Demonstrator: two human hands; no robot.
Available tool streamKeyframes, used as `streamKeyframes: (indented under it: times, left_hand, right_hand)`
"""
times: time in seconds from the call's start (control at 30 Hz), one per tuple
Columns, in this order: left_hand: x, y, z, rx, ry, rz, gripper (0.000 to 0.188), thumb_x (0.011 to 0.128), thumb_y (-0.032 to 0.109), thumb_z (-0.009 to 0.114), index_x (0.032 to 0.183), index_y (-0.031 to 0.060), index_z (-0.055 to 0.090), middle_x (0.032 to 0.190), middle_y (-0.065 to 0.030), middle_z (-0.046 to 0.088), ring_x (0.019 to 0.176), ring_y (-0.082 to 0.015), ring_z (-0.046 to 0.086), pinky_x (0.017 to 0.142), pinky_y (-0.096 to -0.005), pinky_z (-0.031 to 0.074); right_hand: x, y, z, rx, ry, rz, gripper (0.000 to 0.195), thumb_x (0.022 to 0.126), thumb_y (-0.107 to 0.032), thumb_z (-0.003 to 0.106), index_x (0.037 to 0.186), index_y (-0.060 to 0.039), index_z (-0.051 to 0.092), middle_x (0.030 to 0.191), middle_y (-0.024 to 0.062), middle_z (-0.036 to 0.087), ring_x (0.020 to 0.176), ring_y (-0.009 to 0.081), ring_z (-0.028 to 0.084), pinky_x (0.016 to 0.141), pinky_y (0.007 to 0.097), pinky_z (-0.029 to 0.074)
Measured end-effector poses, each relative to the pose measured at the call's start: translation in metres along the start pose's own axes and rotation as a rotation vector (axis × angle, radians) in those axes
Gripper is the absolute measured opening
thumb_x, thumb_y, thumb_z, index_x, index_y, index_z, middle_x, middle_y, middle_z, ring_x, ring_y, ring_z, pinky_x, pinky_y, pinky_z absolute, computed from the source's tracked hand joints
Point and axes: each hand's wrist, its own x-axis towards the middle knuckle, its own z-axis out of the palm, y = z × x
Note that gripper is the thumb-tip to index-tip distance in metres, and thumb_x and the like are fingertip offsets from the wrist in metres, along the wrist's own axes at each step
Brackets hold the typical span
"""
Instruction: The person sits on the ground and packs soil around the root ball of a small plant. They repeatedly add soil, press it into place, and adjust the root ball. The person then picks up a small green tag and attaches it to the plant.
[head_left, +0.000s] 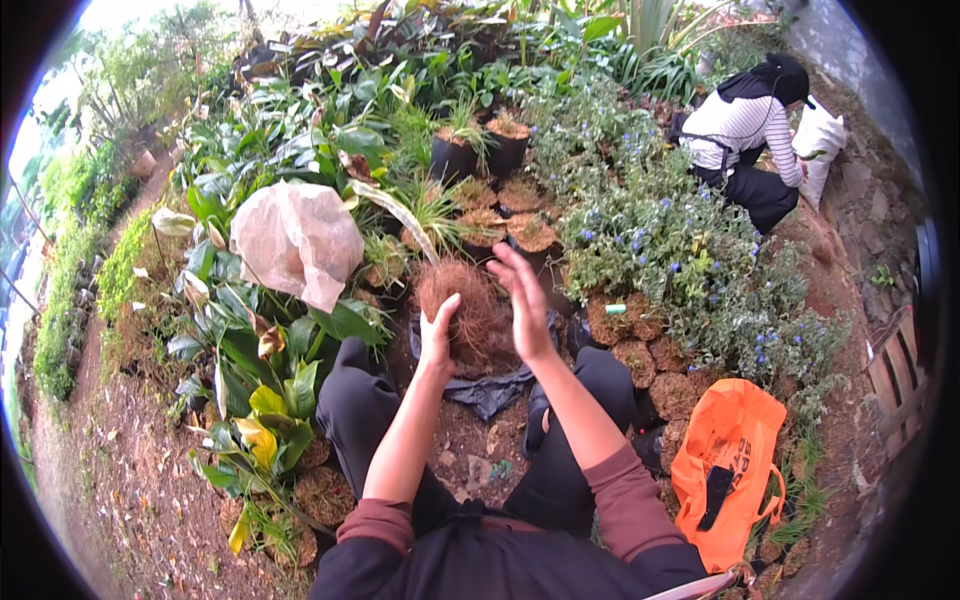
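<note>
My left hand (439, 337) is shut around a ball of brown coir-like fibre (469, 304), with the thumb lying up its near side. Loose strands hang from the ball's right side. My right hand (525, 307) is just to the right, its fingers straight and its palm turned towards the fibre. Whether its palm touches the loose strands is hard to tell. A long pale leaf (397, 214) runs up and left behind the ball; I cannot tell if it is joined to it. Below the hands, black plastic sheeting (491, 394) lies on the soil between my knees.
A crumpled translucent plastic bag (296, 236) rests on broad-leaved plants at left. Fibre-topped black pots (529, 232) stand ahead. Blue-flowered plants (645, 225) fill the right. An orange bag (727, 457) carries a phone (716, 495). A person (750, 135) crouches beside a white sack (819, 146).
</note>
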Motion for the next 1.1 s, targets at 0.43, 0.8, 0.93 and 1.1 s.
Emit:
streamKeyframes:
  times: [0.43, 0.8, 0.93, 1.1]
  left_hand:
    - [-0.005, -0.02, -0.005, 0.069, -0.126, -0.023, 0.051, 0.083, 0.02, 0.066, 0.129, 0.0034, 0.047, 0.12, -0.0083, 0.057, 0.106, -0.0187, 0.057, 0.092, -0.0333, 0.046]
    - [-0.005, -0.007, -0.011, -0.049, -0.07, -0.153, 0.047, 0.08, 0.023, 0.066, 0.121, 0.0034, 0.053, 0.11, -0.0086, 0.062, 0.1, -0.0214, 0.061, 0.089, -0.036, 0.049]
    - [-0.012, 0.007, 0.002, 0.174, 0.018, 0.031, 0.045, 0.077, 0.014, 0.073, 0.117, 0.0013, 0.056, 0.108, -0.0071, 0.063, 0.097, -0.0183, 0.061, 0.087, -0.0325, 0.049]
    - [-0.012, -0.005, 0.006, 0.204, -0.02, 0.125, 0.042, 0.08, 0.012, 0.071, 0.117, 0.002, 0.056, 0.108, -0.0067, 0.063, 0.097, -0.0158, 0.06, 0.088, -0.0307, 0.048]
  right_hand:
    - [-0.003, 0.016, 0.008, -0.456, -0.088, -0.22, 0.039, 0.095, -0.018, 0.048, 0.129, -0.0008, 0.05, 0.133, 0.0171, 0.051, 0.126, 0.0302, 0.046, 0.107, 0.0395, 0.031]
    - [0.002, 0.015, -0.006, 0.081, 0.209, 0.079, 0.037, 0.097, -0.027, 0.048, 0.125, -0.0032, 0.053, 0.128, 0.0094, 0.054, 0.116, 0.0189, 0.052, 0.103, 0.0343, 0.036]
    - [-0.001, -0.014, -0.021, -0.545, 0.479, -0.354, 0.029, 0.095, -0.016, 0.046, 0.119, -0.0011, 0.05, 0.128, 0.0114, 0.047, 0.116, 0.0233, 0.048, 0.098, 0.0362, 0.039]
    - [-0.016, 0.0, 0.008, -0.86, -0.108, -0.399, 0.043, 0.099, -0.029, 0.034, 0.132, -0.0065, 0.049, 0.14, 0.0146, 0.044, 0.132, 0.0319, 0.036, 0.11, 0.0454, 0.023]
